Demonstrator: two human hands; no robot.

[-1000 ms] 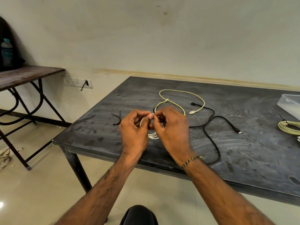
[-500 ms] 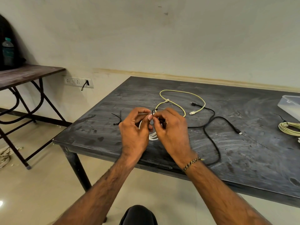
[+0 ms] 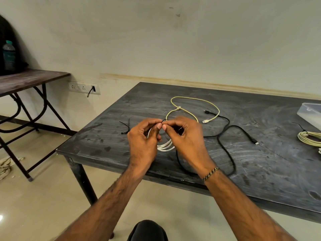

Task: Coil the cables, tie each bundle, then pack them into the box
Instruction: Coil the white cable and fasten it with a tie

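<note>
A coiled white cable point(image 3: 165, 146) hangs between my two hands above the near left part of the dark table point(image 3: 260, 164). My left hand point(image 3: 143, 141) grips the coil's left side. My right hand point(image 3: 188, 138) pinches a thin black tie point(image 3: 164, 121) at the top of the coil, its fingertips meeting those of the left hand. A loose yellow cable point(image 3: 194, 100) and a loose black cable point(image 3: 231, 153) lie on the table beyond my hands. The clear plastic box point(image 3: 311, 113) sits at the right edge.
Spare black ties point(image 3: 126, 126) lie on the table left of my hands. A tied pale green cable bundle point(image 3: 311, 139) rests near the box. A brown side table point(image 3: 26, 80) with a water bottle point(image 3: 8, 56) stands at the left, by a wall socket strip point(image 3: 84, 87).
My hands have risen a little with the white coil. The fingertips have come together at its top and the black tie now shows there.
</note>
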